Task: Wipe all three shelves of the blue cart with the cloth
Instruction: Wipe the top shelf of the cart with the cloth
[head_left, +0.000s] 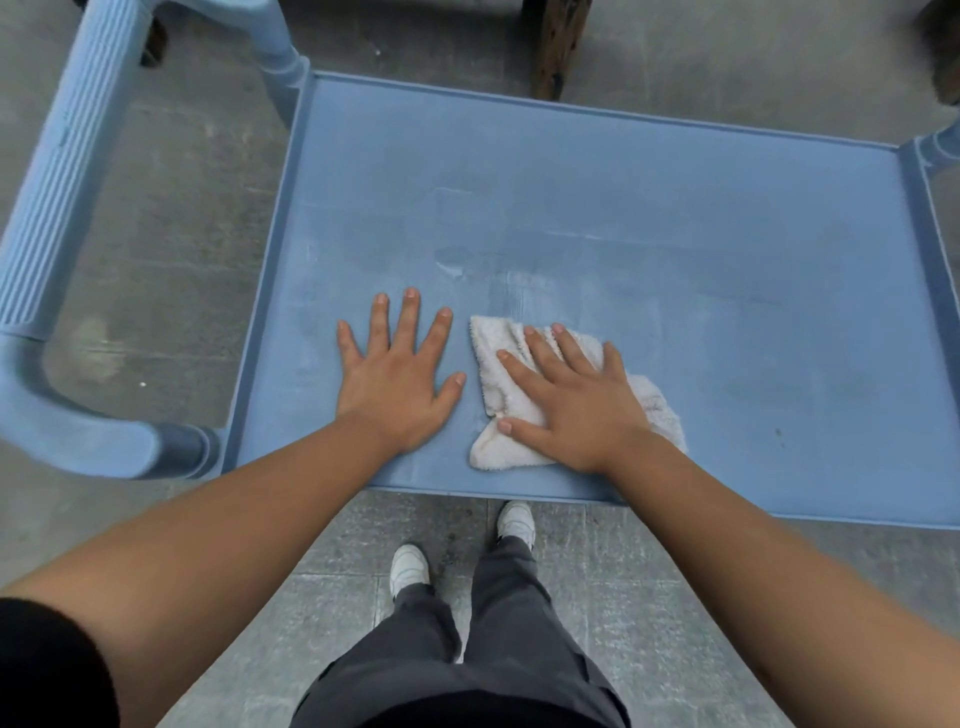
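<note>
Only the top shelf of the cart shows from my view; the two lower shelves are hidden beneath it, and its right end runs out of view. My right palm covers the middle of the cloth, so I cannot tell how it is folded underneath.

The cloth, white and rumpled, lies on the shelf near its front edge, left of the shelf's middle. My right hand presses flat on it, fingers straight and spread. My left hand lies just left of the cloth, palm down on the bare shelf, fingers straight and splayed, its thumb close to the cloth's edge but not touching it.

The shelf is dull blue with pale streaks and smears behind the cloth and a few dark specks to its right. The cart's ribbed handle curves off its left end. Grey concrete floor lies around, my white shoes just in front of the cart, and a dark wooden leg stands behind it.
</note>
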